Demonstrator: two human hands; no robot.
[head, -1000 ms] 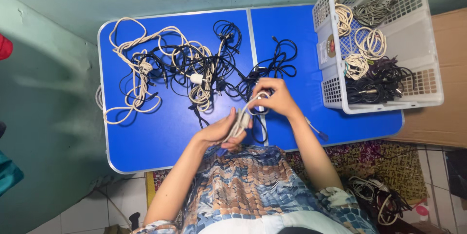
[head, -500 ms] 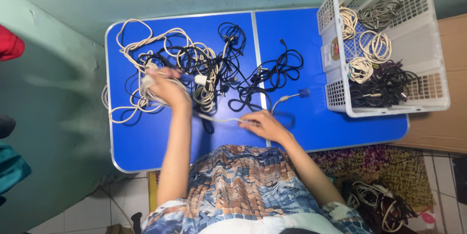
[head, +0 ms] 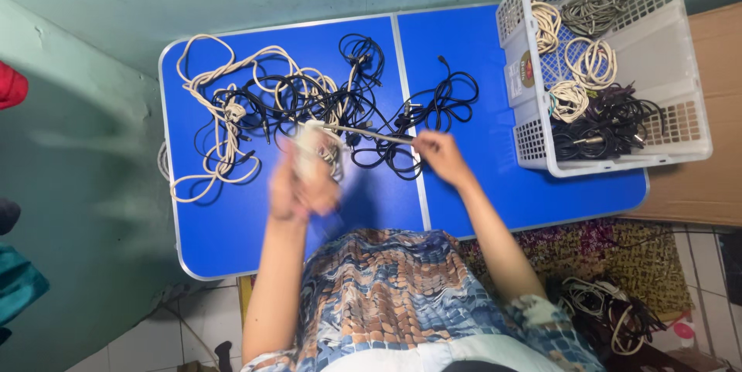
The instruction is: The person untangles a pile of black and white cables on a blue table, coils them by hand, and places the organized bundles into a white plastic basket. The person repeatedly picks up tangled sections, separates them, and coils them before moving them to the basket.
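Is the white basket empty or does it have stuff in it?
It has stuff in it. The white basket holds several coiled cable bundles: cream ones and black ones.

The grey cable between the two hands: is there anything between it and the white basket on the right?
Nothing visible blocks it. The grey cable stretches between the left hand and right hand; bare blue table separates it from the white basket. The black cable tangle lies behind.

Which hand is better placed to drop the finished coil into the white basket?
Probably the right hand: it pinches the grey cable nearer the white basket. The blurred left hand holds the coil on the far side.
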